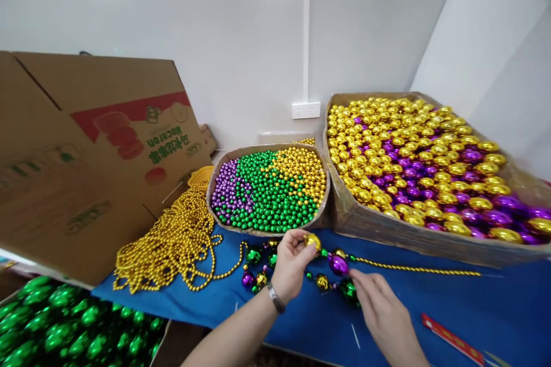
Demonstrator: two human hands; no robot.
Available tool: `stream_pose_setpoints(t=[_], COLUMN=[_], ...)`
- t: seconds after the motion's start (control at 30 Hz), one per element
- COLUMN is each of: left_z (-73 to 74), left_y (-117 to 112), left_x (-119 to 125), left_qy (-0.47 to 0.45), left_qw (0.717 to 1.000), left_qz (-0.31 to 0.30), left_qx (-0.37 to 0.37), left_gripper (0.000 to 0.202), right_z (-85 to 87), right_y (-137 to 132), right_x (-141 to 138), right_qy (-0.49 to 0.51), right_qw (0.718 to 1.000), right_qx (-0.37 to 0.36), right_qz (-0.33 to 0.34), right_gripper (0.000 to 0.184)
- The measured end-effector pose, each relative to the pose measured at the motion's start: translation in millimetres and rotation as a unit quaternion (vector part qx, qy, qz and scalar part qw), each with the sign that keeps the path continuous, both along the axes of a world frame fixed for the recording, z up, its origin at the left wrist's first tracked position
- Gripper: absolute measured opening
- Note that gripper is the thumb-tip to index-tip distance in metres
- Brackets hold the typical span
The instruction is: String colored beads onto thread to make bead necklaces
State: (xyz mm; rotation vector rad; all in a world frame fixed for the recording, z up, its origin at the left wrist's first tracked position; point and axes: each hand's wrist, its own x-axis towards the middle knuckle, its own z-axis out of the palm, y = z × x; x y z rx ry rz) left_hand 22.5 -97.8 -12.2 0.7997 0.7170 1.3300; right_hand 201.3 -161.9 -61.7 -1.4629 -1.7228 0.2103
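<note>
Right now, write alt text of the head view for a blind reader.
A person's left hand pinches a large gold bead of a strand over a blue table cover, the right hand at the purple bead beside it. Behind stand a tray of small beads, a box of large gold and purple beads and a heap of gold bead strings.

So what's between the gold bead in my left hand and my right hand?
In the head view, a large purple bead lies between the gold bead and your right hand.
</note>
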Motion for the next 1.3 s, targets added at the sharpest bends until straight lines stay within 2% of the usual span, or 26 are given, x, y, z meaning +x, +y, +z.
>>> stream_pose_setpoints(t=[0.1,0.2,0.3,0.37,0.43,0.5,0.53,0.57,0.63,0.7,0.8,0.93,1.0,1.07,1.1,1.13,1.2,1.3], left_z=[-1.5,-2.1,3.2,10.0,17.2,22.5,24.0,24.8,24.2,22.0,18.9,18.7,18.7,18.4,18.3,18.3,18.8,19.7], left_y=[-0.3,-3.5,-5.9,0.9,18.8,45.5,59.9,73.6,95.7,109.0,115.4,107.8,95.8,78.6,69.1,59.7,43.4,28.2], left_x=[0.9,2.0,-4.0,-19.1,-45.1,-78.2,-95.0,-110.6,-135.4,-150.0,-156.6,-146.1,-131.8,-112.1,-101.2,-90.4,-71.2,-52.4], left_qy=[0.022,0.043,0.089,0.165,0.291,0.442,0.521,0.589,0.626,0.625,0.609,0.554,0.516,0.401,0.303,0.204,0.052,0.006], left_qw=[1.0,0.999,0.993,0.978,0.94,0.861,0.814,0.774,0.753,0.76,0.777,0.817,0.842,0.909,0.95,0.979,0.996,0.993], left_qz=[0.014,0.007,-0.045,-0.056,0.005,0.111,0.143,0.136,0.119,0.098,0.085,0.097,0.1,0.067,0.033,-0.003,-0.062,-0.094], left_qx=[0.012,0.02,0.057,0.111,0.179,0.225,0.214,0.188,0.162,0.149,0.138,0.126,0.12,0.09,0.061,0.027,-0.035,-0.072], left_gripper=[0.032,0.032,0.03,0.03,0.029,0.025,0.024,0.023,0.018,0.015,0.013,0.01,0.018,0.028,0.03,0.031,0.029,0.025], right_z=[-1.4,-2.7,-1.6,1.2,4.6,7.0,7.6,7.7,7.1,6.7,7.9,10.3,10.0,9.3,9.2,9.5,11.5,16.2], right_y=[2.5,4.6,5.6,5.1,3.7,2.0,1.2,0.6,-0.1,-0.5,-0.9,-1.5,-1.6,-1.7,-1.7,-1.7,-1.9,-3.1], right_x=[1.0,-3.8,-9.9,-11.2,-9.4,-6.1,-4.4,-3.1,-1.7,-2.2,-4.5,-6.7,-7.5,-8.5,-9.1,-9.8,-11.0,-11.5], right_qy=[0.129,0.309,0.439,0.49,0.524,0.539,0.542,0.543,0.541,0.536,0.532,0.528,0.516,0.503,0.498,0.494,0.488,0.484], right_qw=[0.984,0.924,0.86,0.828,0.805,0.796,0.794,0.794,0.796,0.798,0.8,0.804,0.812,0.821,0.825,0.828,0.832,0.836], right_qx=[-0.109,-0.209,-0.247,-0.259,-0.262,-0.262,-0.26,-0.259,-0.257,-0.26,-0.264,-0.263,-0.263,-0.261,-0.26,-0.259,-0.257,-0.255], right_qz=[0.051,0.078,0.079,0.085,0.09,0.09,0.088,0.087,0.086,0.088,0.088,0.079,0.074,0.067,0.063,0.059,0.05,0.043], right_gripper=[0.026,0.032,0.039,0.04,0.041,0.041,0.041,0.04,0.039,0.038,0.038,0.038,0.038,0.039,0.04,0.04,0.041,0.041])
